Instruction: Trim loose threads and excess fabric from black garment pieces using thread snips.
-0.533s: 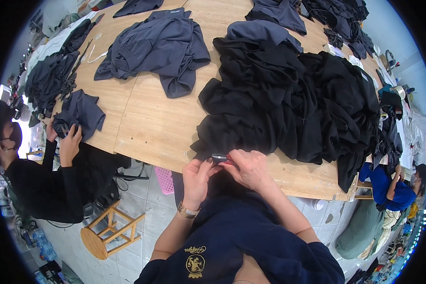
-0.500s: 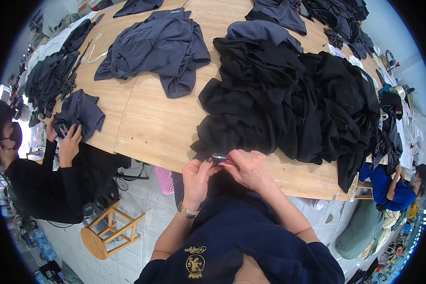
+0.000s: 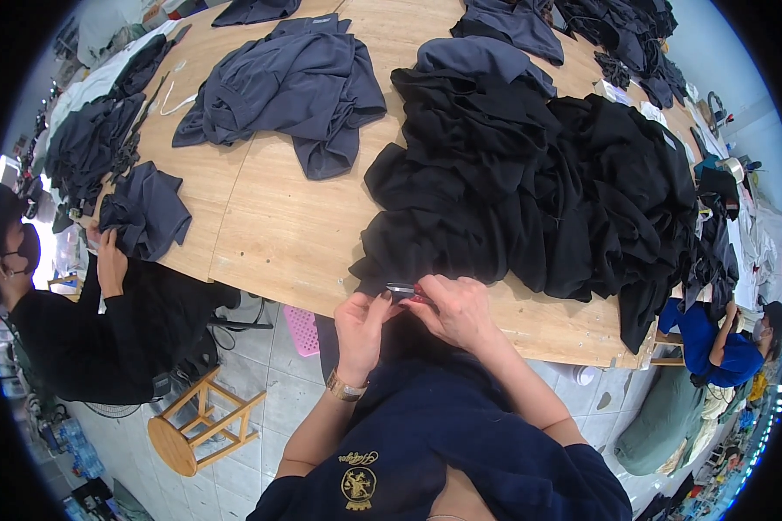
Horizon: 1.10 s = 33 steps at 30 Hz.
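At the near edge of the table, my right hand (image 3: 457,313) is closed around a pair of thread snips (image 3: 400,288) with red handles and short metal blades. The blades point left, toward the fingertips of my left hand (image 3: 360,328). That hand is closed in a pinch on the edge of a black garment (image 3: 434,247), just beside the blades. Part of the black cloth hangs over the table edge between my wrists. My fingers hide the exact bit of cloth at the blades.
A large heap of black garments (image 3: 617,191) covers the table's right side. Grey garments (image 3: 291,95) lie farther back on the wooden table (image 3: 278,234). A co-worker (image 3: 69,321) handles grey cloth (image 3: 148,213) at left; another person (image 3: 725,352) sits far right. A wooden stool (image 3: 175,445) stands lower left.
My hands and the snips have barely moved at the cloth edge. At left, the co-worker's hands have shifted toward their body and lower on the grey cloth.
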Each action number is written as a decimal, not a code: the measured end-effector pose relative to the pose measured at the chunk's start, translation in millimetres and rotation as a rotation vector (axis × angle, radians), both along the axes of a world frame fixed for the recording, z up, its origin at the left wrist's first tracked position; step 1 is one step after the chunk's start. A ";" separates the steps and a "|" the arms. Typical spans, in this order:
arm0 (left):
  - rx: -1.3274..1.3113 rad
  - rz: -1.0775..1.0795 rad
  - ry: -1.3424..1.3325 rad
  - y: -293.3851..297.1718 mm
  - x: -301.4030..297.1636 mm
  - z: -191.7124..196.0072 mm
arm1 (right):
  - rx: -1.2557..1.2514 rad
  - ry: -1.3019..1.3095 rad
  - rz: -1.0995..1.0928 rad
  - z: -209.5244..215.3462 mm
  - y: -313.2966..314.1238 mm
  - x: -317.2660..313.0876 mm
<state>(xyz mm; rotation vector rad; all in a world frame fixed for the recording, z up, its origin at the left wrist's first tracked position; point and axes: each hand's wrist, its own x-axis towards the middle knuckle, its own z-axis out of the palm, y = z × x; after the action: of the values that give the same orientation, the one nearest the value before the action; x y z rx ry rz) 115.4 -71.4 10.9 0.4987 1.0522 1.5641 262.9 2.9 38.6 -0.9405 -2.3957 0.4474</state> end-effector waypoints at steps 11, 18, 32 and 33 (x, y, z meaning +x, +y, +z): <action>0.011 0.081 0.265 4.0 6.6 15.0 | -0.255 0.135 -0.052 2.8 -3.2 -1.7; 0.021 0.078 0.345 3.2 6.1 14.5 | -0.314 0.091 -0.057 0.6 -3.6 -0.6; 0.023 0.140 0.477 2.4 4.9 7.8 | -0.389 0.244 -0.110 -0.7 1.7 -3.9; 0.018 0.146 0.556 1.3 2.2 3.9 | -0.315 0.201 -0.092 -0.4 2.4 -2.7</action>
<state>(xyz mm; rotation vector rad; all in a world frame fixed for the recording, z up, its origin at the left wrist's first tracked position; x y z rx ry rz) 117.6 -70.1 14.8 0.9191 1.5207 1.6016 260.2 5.3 38.2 -1.0784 -2.1275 0.8594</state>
